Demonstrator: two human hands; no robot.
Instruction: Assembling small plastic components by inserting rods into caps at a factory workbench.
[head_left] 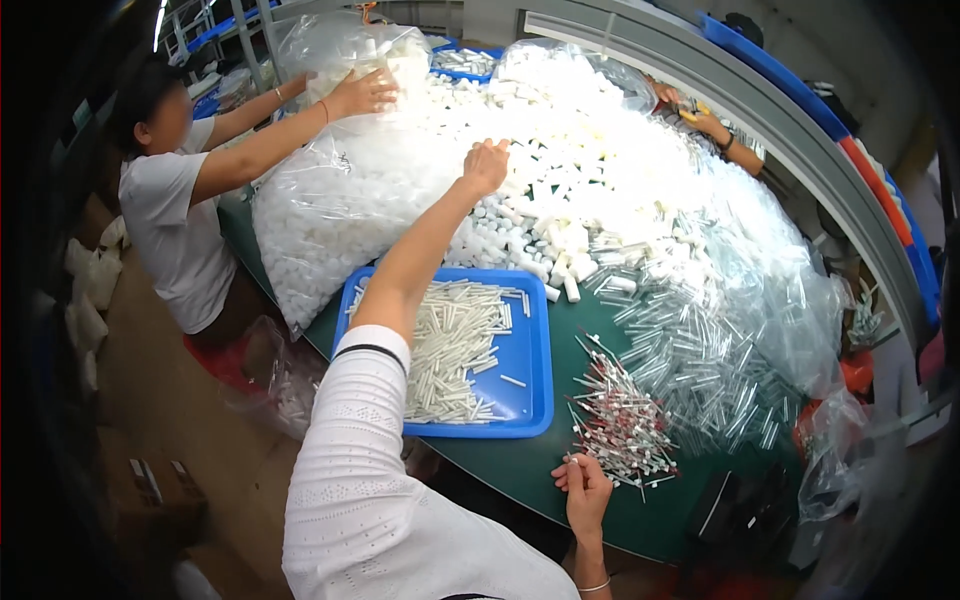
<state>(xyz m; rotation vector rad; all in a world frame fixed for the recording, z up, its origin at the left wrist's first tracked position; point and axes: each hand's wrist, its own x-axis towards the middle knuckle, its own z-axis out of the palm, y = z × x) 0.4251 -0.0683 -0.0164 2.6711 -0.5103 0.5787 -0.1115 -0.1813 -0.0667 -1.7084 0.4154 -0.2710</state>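
My left hand [487,166] reaches far across the table to a bright heap of small white plastic caps [565,235]. Its fingers are bent together at the heap; glare hides whatever is between them. Under my left forearm stands a blue tray [541,350] of short white tubes [455,345]. Near the front edge, my right hand [585,492] is closed in a pinch, with a small white piece [573,460] at the fingertips. Right beside it lies a pile of thin sticks with red and white parts [625,425]. Clear tubes [700,350] spread beyond that pile.
A big clear bag of white pieces [325,215] leans at the left, where a co-worker [170,200] handles another bag [365,55]. Another person's hands [705,122] work at the far right. Clear plastic sheeting [800,290] lies along the table's right side. A black object [745,510] sits near the front right.
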